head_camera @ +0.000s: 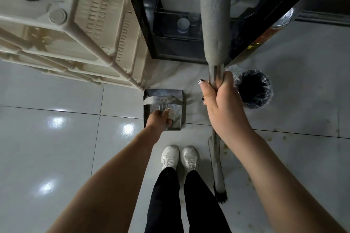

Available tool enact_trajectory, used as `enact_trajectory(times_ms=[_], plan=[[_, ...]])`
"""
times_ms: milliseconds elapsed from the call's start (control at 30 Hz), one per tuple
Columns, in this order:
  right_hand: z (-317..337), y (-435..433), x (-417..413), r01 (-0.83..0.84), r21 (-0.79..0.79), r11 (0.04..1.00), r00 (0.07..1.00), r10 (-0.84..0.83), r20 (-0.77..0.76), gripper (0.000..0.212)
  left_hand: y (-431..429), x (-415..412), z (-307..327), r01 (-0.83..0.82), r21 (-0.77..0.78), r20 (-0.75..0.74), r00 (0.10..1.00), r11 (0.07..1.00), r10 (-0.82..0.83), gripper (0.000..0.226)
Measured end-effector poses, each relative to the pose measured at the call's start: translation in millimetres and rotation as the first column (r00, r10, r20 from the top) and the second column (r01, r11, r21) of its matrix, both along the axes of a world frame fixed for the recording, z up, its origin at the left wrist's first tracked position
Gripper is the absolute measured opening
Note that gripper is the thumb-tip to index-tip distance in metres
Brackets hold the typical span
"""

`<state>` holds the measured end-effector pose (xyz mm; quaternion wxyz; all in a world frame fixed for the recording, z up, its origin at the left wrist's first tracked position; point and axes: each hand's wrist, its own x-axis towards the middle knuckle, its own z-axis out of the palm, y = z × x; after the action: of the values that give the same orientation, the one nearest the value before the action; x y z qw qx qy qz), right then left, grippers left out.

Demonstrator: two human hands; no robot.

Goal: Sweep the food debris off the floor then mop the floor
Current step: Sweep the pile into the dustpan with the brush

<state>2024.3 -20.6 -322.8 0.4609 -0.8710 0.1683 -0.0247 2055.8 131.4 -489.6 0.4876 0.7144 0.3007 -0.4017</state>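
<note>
Our right hand [220,100] wraps tight round the broom [217,174] handle, left hand [158,120] curls on the dustpan [179,119]. Food debris [269,139] dots the floor [56,147] toward its right edge: sweeping unfinished, mopping untouched.

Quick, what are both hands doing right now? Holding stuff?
Left hand: closed, holding the dustpan by its handle.
Right hand: closed, holding the broom by its pole.
</note>
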Motion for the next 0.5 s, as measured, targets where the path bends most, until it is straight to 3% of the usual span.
enact_trajectory(times_ms=[233, 433, 500], plan=[[0.3, -8.9, -8.6, 0.022, -0.017, 1.0, 1.0, -0.022, -0.017, 0.021, 10.5, 7.0, 21.4, -0.072, -0.073, -0.001, 0.997, 0.995, 0.072, 0.026], [27.7, -26.9, -33.7, 0.091, -0.005, 0.996, 0.994, -0.092, -0.061, 0.045, -0.3, 0.2, 75.2, 0.009, -0.089, 0.069, 0.998, 0.996, -0.003, 0.019], [42.3, -37.0, -42.4, 0.123, -0.004, 0.992, 0.991, -0.123, -0.056, 0.04, -10.0, -1.1, 97.1, 0.058, -0.094, 0.1, 0.994, 0.994, -0.049, 0.021]])
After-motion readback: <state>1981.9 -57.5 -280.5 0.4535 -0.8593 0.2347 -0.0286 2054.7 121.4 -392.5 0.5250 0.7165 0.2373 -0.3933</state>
